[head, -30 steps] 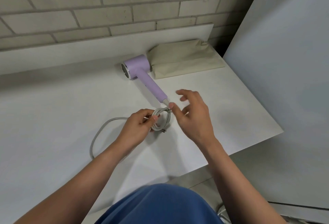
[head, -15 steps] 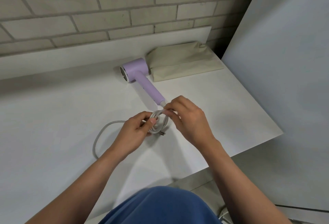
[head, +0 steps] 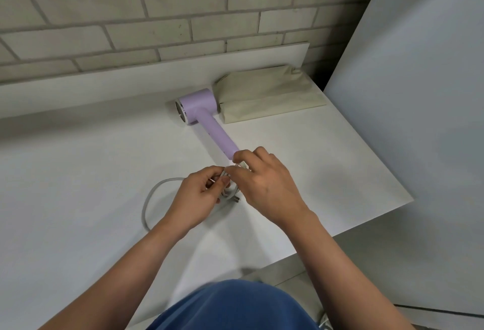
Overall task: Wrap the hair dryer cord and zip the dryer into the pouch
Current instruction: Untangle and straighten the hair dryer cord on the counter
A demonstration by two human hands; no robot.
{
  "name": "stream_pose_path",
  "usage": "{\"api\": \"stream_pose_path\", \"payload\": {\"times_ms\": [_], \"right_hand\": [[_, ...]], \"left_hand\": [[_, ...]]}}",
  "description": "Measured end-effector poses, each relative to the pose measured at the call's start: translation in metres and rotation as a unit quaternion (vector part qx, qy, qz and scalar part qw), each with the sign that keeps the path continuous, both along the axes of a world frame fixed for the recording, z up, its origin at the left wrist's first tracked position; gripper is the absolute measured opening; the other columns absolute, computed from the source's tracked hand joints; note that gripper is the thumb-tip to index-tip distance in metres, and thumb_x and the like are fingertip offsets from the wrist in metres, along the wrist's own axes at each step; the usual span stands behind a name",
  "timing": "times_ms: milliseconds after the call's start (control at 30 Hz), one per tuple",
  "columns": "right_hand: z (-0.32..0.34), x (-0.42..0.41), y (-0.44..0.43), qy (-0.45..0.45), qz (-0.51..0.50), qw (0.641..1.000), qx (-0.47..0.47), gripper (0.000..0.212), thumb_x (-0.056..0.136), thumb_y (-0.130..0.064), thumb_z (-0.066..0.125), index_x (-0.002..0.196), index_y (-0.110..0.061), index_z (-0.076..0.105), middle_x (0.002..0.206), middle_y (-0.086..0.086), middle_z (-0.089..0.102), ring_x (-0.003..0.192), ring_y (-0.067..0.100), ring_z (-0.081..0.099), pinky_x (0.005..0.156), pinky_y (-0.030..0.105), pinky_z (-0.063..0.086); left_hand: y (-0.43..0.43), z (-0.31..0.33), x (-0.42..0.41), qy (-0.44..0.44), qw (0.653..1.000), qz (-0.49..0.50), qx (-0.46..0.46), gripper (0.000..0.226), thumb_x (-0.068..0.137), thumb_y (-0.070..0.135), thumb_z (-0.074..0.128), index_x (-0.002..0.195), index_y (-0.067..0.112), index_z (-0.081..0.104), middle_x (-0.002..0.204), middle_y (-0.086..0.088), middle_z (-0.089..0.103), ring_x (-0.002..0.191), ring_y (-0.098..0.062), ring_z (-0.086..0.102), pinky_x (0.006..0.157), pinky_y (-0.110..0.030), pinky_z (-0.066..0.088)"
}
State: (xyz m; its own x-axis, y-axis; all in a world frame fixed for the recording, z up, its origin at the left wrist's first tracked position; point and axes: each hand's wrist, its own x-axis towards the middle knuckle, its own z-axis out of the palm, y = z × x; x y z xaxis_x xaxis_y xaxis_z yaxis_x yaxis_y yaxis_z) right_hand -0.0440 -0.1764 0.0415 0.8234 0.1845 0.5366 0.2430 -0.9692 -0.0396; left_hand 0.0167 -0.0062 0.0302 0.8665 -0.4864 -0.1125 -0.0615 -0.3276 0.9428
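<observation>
Head view: I see the left hand [head: 195,196] pinching the coiled cord [head: 167,180], the right hand [head: 264,185] pinching it near the handle; the hair dryer [head: 209,122] lies on the bench [head: 78,172] just beside the pouch [head: 267,96].

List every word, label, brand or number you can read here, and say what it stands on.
None: no text can be read in this view.
The hair dryer shows no legible brand or label.
The pouch, the cord, the table and the brick wall show no writing.
</observation>
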Motion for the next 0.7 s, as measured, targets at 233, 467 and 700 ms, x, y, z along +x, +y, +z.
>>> {"api": "stream_pose_path", "payload": {"times_ms": [233,467,700], "right_hand": [[-0.002,0.004,-0.015,0.001,-0.008,1.0,0.002,0.005,0.089,-0.021,0.078,0.092,-0.022,0.075,0.092,-0.003,0.062,0.073,0.022,0.047,0.057,0.034,0.036],[0.005,0.003,-0.023,-0.056,-0.084,0.984,0.148,0.012,0.098,-0.03,0.07,0.1,-0.022,0.079,0.095,-0.001,0.065,0.075,0.025,0.056,0.054,0.033,0.046],[0.011,0.002,-0.019,-0.018,-0.03,0.999,0.034,0.032,0.086,-0.011,0.076,0.115,-0.024,0.075,0.123,-0.002,0.068,0.105,0.03,0.058,0.081,0.041,0.043]], "left_hand": [[0.005,-0.005,0.003,-0.043,0.998,-0.028,0.047,0.017,0.101,0.024,0.061,0.107,0.032,0.073,0.092,0.014,0.074,0.082,-0.008,0.066,0.077,-0.029,0.055],[0.01,0.008,0.018,-0.121,0.991,-0.045,0.039,0.015,0.1,0.021,0.063,0.109,0.025,0.074,0.098,0.008,0.072,0.095,-0.012,0.067,0.084,-0.023,0.053],[0.002,0.005,0.012,-0.085,0.995,-0.042,0.031,0.022,0.098,0.018,0.066,0.096,0.04,0.069,0.092,0.01,0.073,0.086,-0.006,0.067,0.077,-0.013,0.048]]}}
